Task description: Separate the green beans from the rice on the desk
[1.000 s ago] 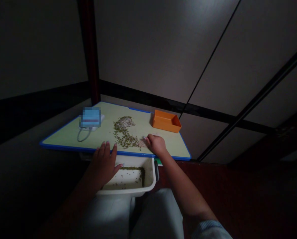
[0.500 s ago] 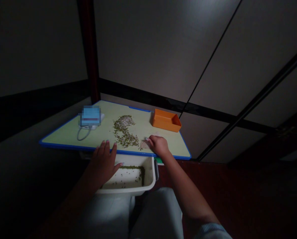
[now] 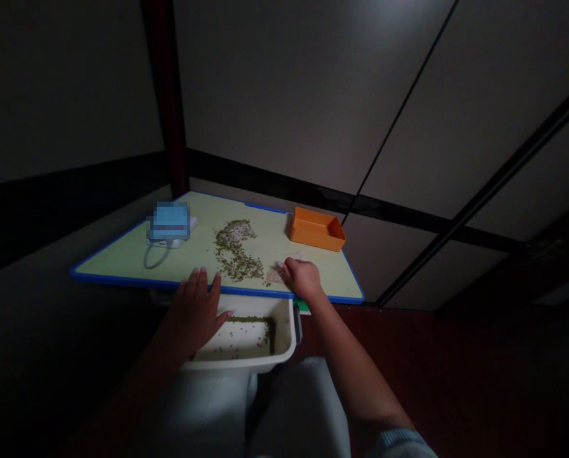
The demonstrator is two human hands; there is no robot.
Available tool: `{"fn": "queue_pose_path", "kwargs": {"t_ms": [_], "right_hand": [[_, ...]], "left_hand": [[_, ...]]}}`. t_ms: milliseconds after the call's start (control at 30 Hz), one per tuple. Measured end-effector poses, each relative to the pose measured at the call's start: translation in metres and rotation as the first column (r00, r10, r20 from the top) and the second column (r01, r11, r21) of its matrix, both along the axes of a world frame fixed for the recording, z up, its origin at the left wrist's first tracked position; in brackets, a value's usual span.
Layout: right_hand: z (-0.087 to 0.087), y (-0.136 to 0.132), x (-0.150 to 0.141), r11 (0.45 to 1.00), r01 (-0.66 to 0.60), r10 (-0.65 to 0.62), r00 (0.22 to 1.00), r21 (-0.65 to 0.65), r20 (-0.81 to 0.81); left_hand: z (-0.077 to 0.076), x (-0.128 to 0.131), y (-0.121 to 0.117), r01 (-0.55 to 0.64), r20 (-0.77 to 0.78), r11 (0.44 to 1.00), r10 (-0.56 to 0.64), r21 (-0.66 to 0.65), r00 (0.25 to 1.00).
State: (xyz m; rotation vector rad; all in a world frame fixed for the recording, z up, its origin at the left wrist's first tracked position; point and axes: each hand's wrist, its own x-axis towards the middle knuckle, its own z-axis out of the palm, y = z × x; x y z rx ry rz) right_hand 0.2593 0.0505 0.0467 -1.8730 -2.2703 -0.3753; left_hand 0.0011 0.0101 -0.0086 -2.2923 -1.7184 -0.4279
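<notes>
My left hand (image 3: 196, 312) lies at the near edge of the pale-green, blue-rimmed board (image 3: 208, 207), fingers stretched out and thumb spread over a white tub (image 3: 284, 350). Small green beans (image 3: 246, 319) lie along the tub's inner edges, with a few scattered on its floor. On the board my right hand (image 3: 303, 278) is closed, its fingers curled in, right of a loose spread of green beans (image 3: 243, 267) mixed with pale grains (image 3: 239, 234). Whatever it holds, if anything, is hidden.
An orange open box (image 3: 315, 238) stands at the board's back right. A pixelated blue and white device (image 3: 170, 222) with a looped grey cable (image 3: 156, 264) sits at the left. Wall panels (image 3: 284, 95) rise behind the board. My legs are below the tub.
The whole view has shifted slightly, so everything appears a little further left. Both hands keep nearly the same poses and places on the board; the beans look unchanged.
</notes>
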Motion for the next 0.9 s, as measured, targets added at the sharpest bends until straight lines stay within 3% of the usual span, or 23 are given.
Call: {"fn": "queue_pose_path", "kwargs": {"t_ms": [333, 900], "right_hand": [[0.0002, -0.0017, 0.0033, 0.997, -0.078, 0.079, 0.997, 0.007, -0.024], [-0.0030, -0.0027, 0.0039, 0.986, -0.157, 0.158, 0.987, 0.050, -0.009]], "left_hand": [[-0.0069, -0.0026, 0.0027, 0.015, -0.001, 0.999, -0.015, 0.051, 1.000], [-0.0022, -0.0008, 0.0002, 0.003, -0.027, 1.000, -0.002, 0.024, 1.000]]}}
